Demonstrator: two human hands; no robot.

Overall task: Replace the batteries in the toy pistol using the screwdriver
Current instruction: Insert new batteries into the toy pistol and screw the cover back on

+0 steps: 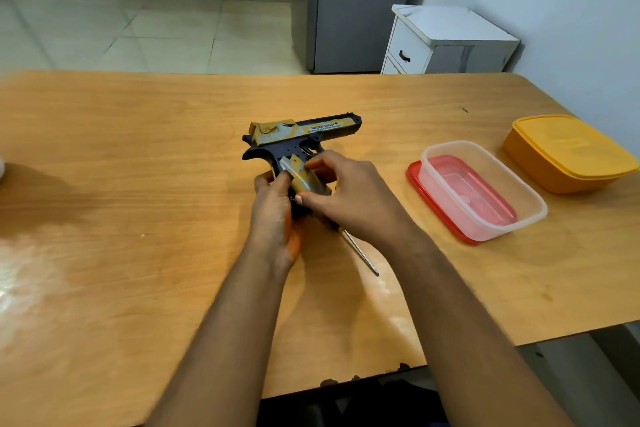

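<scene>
- The fingers of the right hand (349,198) pinch a gold and grey grip cover (302,177) at the handle of the toy pistol (294,142); the thumb lies on its lower end.
- The left hand (273,215) is curled around the handle from the left side, and its fingertips touch the same cover.
- A screwdriver (362,253) sticks out under the right hand, its metal shaft pointing toward the person; which hand holds it I cannot tell, perhaps the right one.
- The pistol is near the middle of the wooden table (138,167), barrel pointing right.
- To the right stands a clear plastic container (485,184) on a red lid (415,180).
- Farther right is a closed orange container (568,153).
</scene>
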